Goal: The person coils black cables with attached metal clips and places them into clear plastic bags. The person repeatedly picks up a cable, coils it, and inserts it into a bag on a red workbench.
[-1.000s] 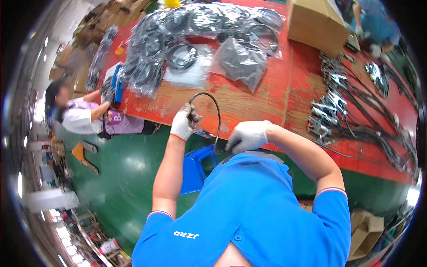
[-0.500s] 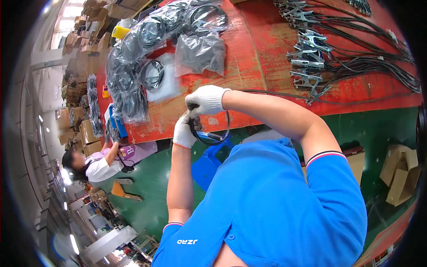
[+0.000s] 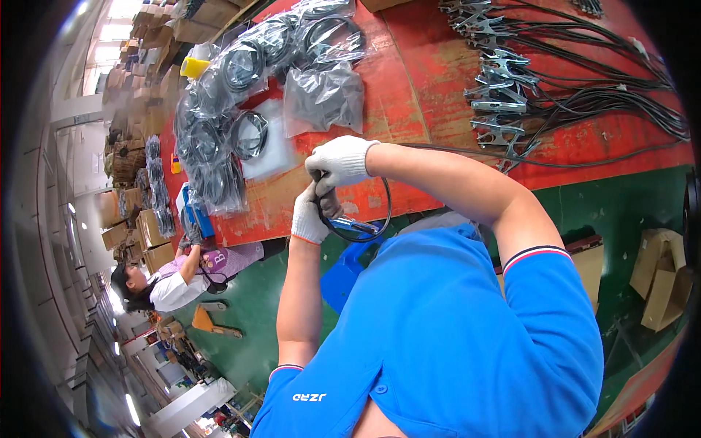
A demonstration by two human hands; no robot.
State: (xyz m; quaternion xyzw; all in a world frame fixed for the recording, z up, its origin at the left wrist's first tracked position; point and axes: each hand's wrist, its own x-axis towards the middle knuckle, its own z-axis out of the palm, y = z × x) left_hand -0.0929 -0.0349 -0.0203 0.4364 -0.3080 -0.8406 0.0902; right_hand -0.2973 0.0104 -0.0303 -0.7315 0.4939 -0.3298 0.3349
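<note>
Both our hands meet over the near edge of the worn red wooden bench (image 3: 400, 125). The left hand (image 3: 314, 208), in a white knit glove with grey fingers, is closed around the thin black cable (image 3: 390, 201); the right hand (image 3: 340, 162), gloved alike, curls in just above, gripping it too. Below our fists hangs a loop, a silvery metal piece (image 3: 356, 225) inside its lower part! Behind our right forearm, black cable runs rightward along the bench, past silver metal spring clamps (image 3: 501, 106). Ahead, we've clear plastic bags (image 3: 243, 67) of coiled cable; left, a co-worker (image 3: 174, 290) reaches toward a blue object (image 3: 198, 219).
</note>
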